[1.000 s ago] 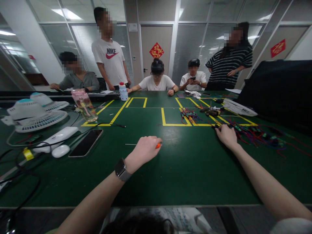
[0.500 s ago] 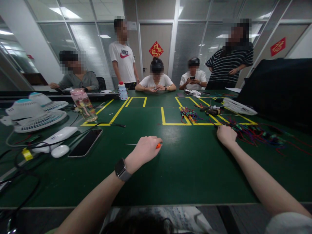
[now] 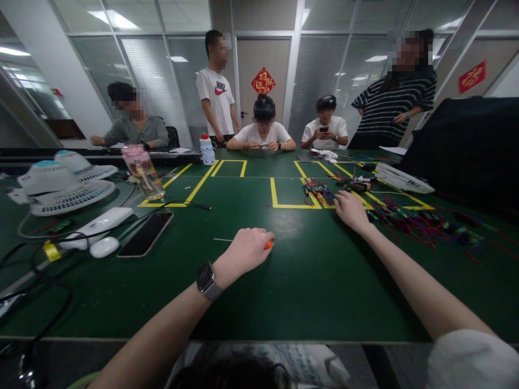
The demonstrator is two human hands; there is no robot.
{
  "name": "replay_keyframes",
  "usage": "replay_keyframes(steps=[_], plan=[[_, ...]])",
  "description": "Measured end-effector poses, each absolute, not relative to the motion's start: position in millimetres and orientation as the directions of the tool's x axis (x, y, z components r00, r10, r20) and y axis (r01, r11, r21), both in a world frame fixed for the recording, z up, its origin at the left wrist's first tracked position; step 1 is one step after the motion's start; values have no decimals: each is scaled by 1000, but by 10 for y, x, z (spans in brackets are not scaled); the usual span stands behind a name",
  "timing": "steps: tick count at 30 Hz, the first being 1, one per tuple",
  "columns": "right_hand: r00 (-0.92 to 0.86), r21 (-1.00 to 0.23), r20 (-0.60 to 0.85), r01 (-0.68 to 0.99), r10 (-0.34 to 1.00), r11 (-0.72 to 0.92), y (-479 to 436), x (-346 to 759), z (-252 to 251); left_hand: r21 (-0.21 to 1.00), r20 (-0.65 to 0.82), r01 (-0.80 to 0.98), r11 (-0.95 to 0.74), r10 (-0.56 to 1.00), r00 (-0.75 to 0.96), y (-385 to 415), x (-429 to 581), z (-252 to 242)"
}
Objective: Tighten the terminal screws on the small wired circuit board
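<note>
My left hand (image 3: 243, 249), with a watch on its wrist, rests on the green table (image 3: 308, 281) closed round a small screwdriver (image 3: 268, 245); its orange handle pokes out on the right and its thin shaft on the left. My right hand (image 3: 351, 209) reaches forward onto the table beside a bundle of coloured wires and small parts (image 3: 318, 190), near the yellow tape lines. Its fingers curl downward; what they touch is hidden.
A phone (image 3: 146, 234), mouse (image 3: 104, 246), white device and cables lie at left, with two small fans (image 3: 60, 183) and a pink bottle (image 3: 142, 172). More wires (image 3: 425, 222) spread at right. Several people sit or stand at the far side.
My right hand has moved left, from the wire pile at right toward the bundle by the yellow lines. The standing person in the white shirt has shifted right. My left hand stays put.
</note>
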State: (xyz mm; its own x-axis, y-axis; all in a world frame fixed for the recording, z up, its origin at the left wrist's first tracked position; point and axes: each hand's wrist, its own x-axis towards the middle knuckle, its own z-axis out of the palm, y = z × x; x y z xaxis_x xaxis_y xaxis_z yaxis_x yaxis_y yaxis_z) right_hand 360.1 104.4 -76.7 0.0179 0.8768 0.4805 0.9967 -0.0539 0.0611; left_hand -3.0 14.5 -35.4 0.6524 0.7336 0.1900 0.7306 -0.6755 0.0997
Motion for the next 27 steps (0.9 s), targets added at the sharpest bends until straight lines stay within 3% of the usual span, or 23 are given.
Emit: replay_keyframes(steps=[3,12,20,27], plan=[[-19,40,446,999,895,1,1313,3326,-730,99,179,718,-689,722,668,126,-23,-364],[94,8,343,995,935,-103,1950,3011,-534,111,143,710,-695,719,680,85,-4,-359],[120,3,279,992,953,-126,1970,2930,-626,65,180,690,-721,688,703,62,20,-364],[57,-124,248,992,967,-27,1867,2670,-617,66,175,690,-721,689,703,61,36,-377]])
